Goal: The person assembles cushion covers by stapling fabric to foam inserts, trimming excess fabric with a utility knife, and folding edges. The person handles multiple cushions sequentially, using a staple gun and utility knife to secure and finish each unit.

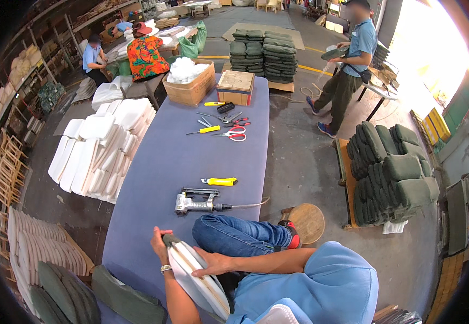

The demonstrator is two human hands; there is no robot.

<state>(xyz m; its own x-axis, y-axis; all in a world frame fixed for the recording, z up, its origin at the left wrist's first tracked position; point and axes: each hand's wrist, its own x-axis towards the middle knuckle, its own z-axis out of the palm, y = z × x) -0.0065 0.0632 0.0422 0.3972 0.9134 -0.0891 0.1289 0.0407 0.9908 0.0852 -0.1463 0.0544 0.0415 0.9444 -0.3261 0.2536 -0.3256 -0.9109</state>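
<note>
A long seat cushion [199, 278], with white padding, a pale board along it and dark green fabric at its far end, lies tilted across my lap. My left hand [161, 246] is closed around its far left edge, near the green fabric. My right hand [216, 263] grips its right side, with the thumb along the white padding; some of its fingers are hidden behind. Beyond my hands, a silver air staple gun [196, 201] lies on the blue-grey table, its hose trailing right. Just past the gun is a yellow utility knife [219, 182].
Red-handled scissors [236, 133], a yellow screwdriver [207, 130] and pliers lie farther up the table [159, 156]. Two boxes stand at its far end. Dark green cushions [396, 173] are stacked right, white foam pieces [96, 146] left. A round stool [306, 224] and several co-workers are nearby.
</note>
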